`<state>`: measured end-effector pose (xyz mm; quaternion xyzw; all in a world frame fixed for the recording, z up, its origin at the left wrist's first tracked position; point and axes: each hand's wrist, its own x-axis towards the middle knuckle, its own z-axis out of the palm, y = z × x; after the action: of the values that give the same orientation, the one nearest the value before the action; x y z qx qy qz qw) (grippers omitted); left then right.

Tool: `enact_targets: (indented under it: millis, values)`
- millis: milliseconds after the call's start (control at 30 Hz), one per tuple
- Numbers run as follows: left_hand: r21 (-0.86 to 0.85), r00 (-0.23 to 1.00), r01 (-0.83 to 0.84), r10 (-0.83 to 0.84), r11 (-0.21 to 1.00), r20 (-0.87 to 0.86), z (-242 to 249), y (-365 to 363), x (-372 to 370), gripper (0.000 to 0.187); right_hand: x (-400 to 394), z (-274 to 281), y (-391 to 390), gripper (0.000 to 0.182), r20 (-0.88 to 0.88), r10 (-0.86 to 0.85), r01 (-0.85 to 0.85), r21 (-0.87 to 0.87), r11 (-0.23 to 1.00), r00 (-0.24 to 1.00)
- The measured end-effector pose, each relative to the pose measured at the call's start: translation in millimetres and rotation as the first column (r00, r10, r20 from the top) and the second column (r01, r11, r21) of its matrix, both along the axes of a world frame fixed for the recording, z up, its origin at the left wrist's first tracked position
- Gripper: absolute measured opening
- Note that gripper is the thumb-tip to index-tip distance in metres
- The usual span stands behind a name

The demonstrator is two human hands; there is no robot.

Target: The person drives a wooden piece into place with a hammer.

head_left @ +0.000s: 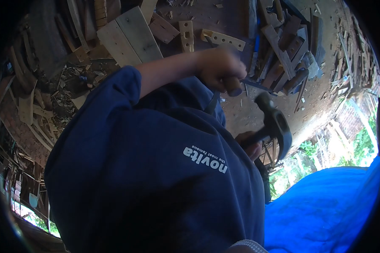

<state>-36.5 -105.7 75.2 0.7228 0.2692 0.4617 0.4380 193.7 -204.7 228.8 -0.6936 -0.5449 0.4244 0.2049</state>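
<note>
My left hand (221, 67) is closed around a chisel, with the end of its round wooden handle (233, 87) sticking out below the fist. Beyond the fist, a dark blade tip (208, 40) shows at the left end of a pale wooden piece (228, 40) that has a row of holes. My right hand (252, 148), partly hidden by my dark blue shirt, grips a claw hammer (274, 122) by its dark handle. The hammer head is raised to the lower right of the chisel handle, apart from it.
A second holed wooden piece (186, 36) lies to the left, near wide pale boards (130, 38). Wooden planes and tools (285, 55) are heaped at the right. Offcuts and shavings (78, 76) cover the ground at left. A blue sheet (321, 206) fills the lower right.
</note>
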Motion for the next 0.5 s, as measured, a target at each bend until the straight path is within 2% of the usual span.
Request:
enact_targets:
  millis: [33, 67, 133, 200, 233, 333, 367, 433, 500]
  values:
    - [-0.035, 0.994, -0.111, 0.111, 0.993, 0.004, 4, 0, 0, 0.032, -2, 0, -1, 0.059, 0.009, -0.002, 0.002, 0.04, 0.999, 1.0]
    - [-0.032, 0.994, -0.112, 0.112, 0.993, 0.001, 4, -1, 0, 0.032, -4, 0, -2, 0.059, 0.018, -0.004, 0.003, 0.08, 0.997, 1.0]
    - [-0.026, 0.97, -0.24, 0.24, 0.97, 0.03, 1, -6, 1, 0.033, -8, 0, -4, 0.06, 0.03, -0.011, 0.006, 0.16, 0.987, 0.999]
    - [-0.034, 0.966, -0.254, 0.256, 0.967, 0.035, -2, -10, 3, 0.03, -17, 2, -2, 0.06, 0.042, -0.017, 0.007, 0.24, 0.971, 0.999]
    - [-0.048, 0.961, -0.269, 0.271, 0.962, 0.045, -4, -13, 4, 0.027, -14, 5, 1, 0.06, 0.04, -0.013, 0.003, 0.244, 0.97, 0.999]
    - [0.023, 0.934, -0.352, 0.35, 0.936, 0.079, -13, -13, 16, 0.026, 3, 16, 10, 0.062, 0.028, 0.239, -0.239, -0.013, 0.971, 0.971]
    - [0.023, 0.931, -0.36, 0.357, 0.933, 0.076, -13, -14, 16, 0.026, 7, 13, 8, 0.062, 0.026, 0.246, -0.246, -0.013, 0.969, 0.969]
    - [0.01, 0.915, -0.395, 0.392, 0.919, 0.092, -13, -15, 16, 0.025, 8, 10, 5, 0.065, -0.021, 0.143, -0.142, 0.057, 0.988, 0.989]
    - [0.006, 0.886, -0.45, 0.446, 0.893, 0.123, -13, -18, 17, 0.025, 9, 9, 8, 0.066, -0.04, 0.139, -0.136, 0.069, 0.988, 0.99]
